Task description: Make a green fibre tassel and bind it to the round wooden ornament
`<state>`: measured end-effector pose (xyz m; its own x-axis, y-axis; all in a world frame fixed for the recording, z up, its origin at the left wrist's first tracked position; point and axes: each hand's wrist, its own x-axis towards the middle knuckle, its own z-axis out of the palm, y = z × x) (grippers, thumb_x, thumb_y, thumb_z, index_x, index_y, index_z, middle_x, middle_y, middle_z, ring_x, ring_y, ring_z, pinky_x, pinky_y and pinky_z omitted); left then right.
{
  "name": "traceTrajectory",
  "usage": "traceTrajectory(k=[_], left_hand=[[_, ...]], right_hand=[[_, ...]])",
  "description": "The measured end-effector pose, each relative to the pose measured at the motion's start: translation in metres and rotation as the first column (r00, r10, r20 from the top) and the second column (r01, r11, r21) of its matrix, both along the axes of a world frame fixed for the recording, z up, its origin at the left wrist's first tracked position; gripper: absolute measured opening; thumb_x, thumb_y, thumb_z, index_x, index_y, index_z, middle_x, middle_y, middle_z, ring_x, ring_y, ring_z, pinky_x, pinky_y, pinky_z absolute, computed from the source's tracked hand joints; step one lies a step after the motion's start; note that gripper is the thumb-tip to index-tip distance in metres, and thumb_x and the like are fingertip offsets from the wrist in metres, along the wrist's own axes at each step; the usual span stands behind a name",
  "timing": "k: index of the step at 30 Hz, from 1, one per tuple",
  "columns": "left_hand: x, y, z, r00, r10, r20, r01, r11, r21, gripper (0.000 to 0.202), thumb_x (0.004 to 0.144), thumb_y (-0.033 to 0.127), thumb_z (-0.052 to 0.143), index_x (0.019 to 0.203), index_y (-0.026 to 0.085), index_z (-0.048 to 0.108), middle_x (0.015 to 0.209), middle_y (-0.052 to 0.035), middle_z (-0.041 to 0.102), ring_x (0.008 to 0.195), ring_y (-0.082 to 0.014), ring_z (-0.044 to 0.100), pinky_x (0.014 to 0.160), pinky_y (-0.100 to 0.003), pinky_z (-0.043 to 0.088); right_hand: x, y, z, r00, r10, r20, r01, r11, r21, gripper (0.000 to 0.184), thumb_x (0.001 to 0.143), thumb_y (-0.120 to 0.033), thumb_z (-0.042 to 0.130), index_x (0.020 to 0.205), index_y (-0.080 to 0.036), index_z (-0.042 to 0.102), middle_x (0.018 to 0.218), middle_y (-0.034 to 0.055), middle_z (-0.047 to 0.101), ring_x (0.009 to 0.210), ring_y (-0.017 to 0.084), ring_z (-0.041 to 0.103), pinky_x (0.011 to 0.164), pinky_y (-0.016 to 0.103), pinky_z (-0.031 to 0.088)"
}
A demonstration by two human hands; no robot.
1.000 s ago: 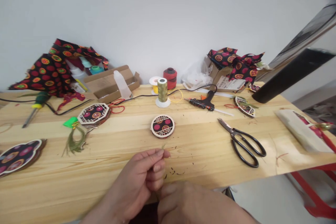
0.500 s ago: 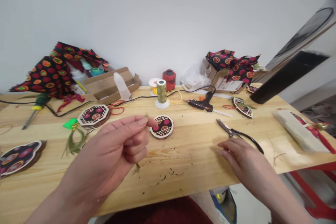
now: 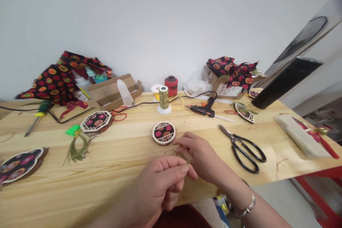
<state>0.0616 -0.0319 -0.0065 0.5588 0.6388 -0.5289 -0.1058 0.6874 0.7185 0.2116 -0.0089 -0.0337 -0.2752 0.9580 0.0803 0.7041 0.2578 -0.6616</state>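
Observation:
My left hand [image 3: 169,181] is closed in a pinch over the table's front edge, with a short bit of olive thread [image 3: 188,162] showing at its fingertips. Just beyond it, my right hand [image 3: 197,155] reaches across low over the tabletop, fingers loosely bent and apart, holding nothing that I can see. Its fingertips are near a round wooden lattice pendant [image 3: 164,133] with dark patterned cloth. Black-handled scissors [image 3: 244,151] lie to the right of that hand. Behind the pendant stands a spool of olive thread [image 3: 164,98].
A glue gun [image 3: 204,108] with its cord lies at the back right. An octagonal pendant [image 3: 96,122], an olive tassel [image 3: 77,148] and a screwdriver [image 3: 34,123] are on the left. Patterned cloth [image 3: 53,82], a cardboard box [image 3: 109,94] and a black roll [image 3: 287,82] stand toward the back.
My right hand has left the scissors and moved left, close to the round pendant. My left hand, still pinching, has moved right and nearer to me. The dark scraps on the wood are mostly out of sight.

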Motion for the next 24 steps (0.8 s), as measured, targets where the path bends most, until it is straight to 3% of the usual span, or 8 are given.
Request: traceTrajectory(k=[3, 6, 8, 16, 21, 24], left_hand=[[0.003, 0.002, -0.003, 1.000, 0.007, 0.005, -0.007, 1.000, -0.027, 0.018, 0.078, 0.027, 0.057, 0.068, 0.013, 0.064, 0.045, 0.0087, 0.033, 0.037, -0.0033, 0.016, 0.039, -0.022, 0.008], [0.004, 0.004, -0.009, 1.000, 0.013, 0.000, -0.013, 0.997, -0.070, 0.019, 0.073, 0.031, 0.063, 0.067, 0.013, 0.062, 0.043, 0.0093, 0.034, 0.036, -0.0034, 0.015, 0.038, -0.022, 0.007], [0.004, 0.006, -0.013, 0.999, 0.032, -0.007, -0.033, 0.995, -0.090, 0.021, 0.070, 0.034, 0.066, 0.067, 0.014, 0.062, 0.043, 0.0093, 0.035, 0.036, -0.0035, 0.016, 0.038, -0.022, 0.007], [0.000, 0.009, -0.027, 0.992, 0.119, -0.046, -0.123, 0.989, -0.088, 0.018, 0.071, 0.031, 0.064, 0.067, 0.013, 0.062, 0.045, 0.0095, 0.035, 0.037, -0.0026, 0.015, 0.040, -0.021, 0.006], [-0.004, 0.008, -0.036, 0.993, 0.120, 0.015, -0.117, 0.987, -0.108, 0.017, 0.074, 0.028, 0.060, 0.069, 0.013, 0.062, 0.046, 0.0097, 0.034, 0.037, -0.0023, 0.015, 0.040, -0.021, 0.006], [-0.006, 0.010, -0.039, 0.987, 0.145, 0.067, -0.135, 0.982, -0.133, 0.016, 0.076, 0.027, 0.059, 0.070, 0.012, 0.062, 0.046, 0.0097, 0.034, 0.037, -0.0021, 0.015, 0.039, -0.020, 0.007]], right_hand=[[0.000, 0.011, -0.001, 0.970, -0.045, 0.239, 0.035, 0.998, 0.045, 0.024, 0.088, -0.017, 0.044, 0.076, -0.015, 0.064, 0.076, 0.0029, 0.058, 0.068, 0.011, 0.054, 0.062, 0.021, 0.039], [0.004, 0.019, -0.005, 0.872, -0.143, 0.468, 0.103, 0.989, 0.110, 0.025, 0.088, -0.017, 0.044, 0.072, -0.016, 0.063, 0.072, 0.0031, 0.058, 0.065, 0.012, 0.054, 0.060, 0.022, 0.037], [0.007, 0.024, -0.008, 0.824, -0.183, 0.536, 0.127, 0.982, 0.141, 0.026, 0.088, -0.017, 0.043, 0.073, -0.016, 0.064, 0.073, 0.0043, 0.060, 0.067, 0.014, 0.055, 0.060, 0.023, 0.036], [0.016, 0.050, -0.001, 0.737, -0.203, 0.644, 0.110, 0.977, 0.183, 0.022, 0.081, -0.006, 0.047, 0.073, -0.013, 0.066, 0.072, 0.0094, 0.062, 0.072, 0.019, 0.058, 0.060, 0.025, 0.037], [0.029, 0.070, 0.003, 0.702, -0.335, 0.628, 0.241, 0.942, 0.232, 0.025, 0.088, -0.014, 0.041, 0.081, -0.014, 0.065, 0.082, 0.0109, 0.064, 0.074, 0.019, 0.060, 0.058, 0.026, 0.036], [0.028, 0.068, 0.004, 0.700, -0.368, 0.613, 0.300, 0.929, 0.215, 0.023, 0.088, -0.017, 0.041, 0.083, -0.013, 0.064, 0.081, 0.0111, 0.066, 0.072, 0.021, 0.062, 0.056, 0.027, 0.035]])
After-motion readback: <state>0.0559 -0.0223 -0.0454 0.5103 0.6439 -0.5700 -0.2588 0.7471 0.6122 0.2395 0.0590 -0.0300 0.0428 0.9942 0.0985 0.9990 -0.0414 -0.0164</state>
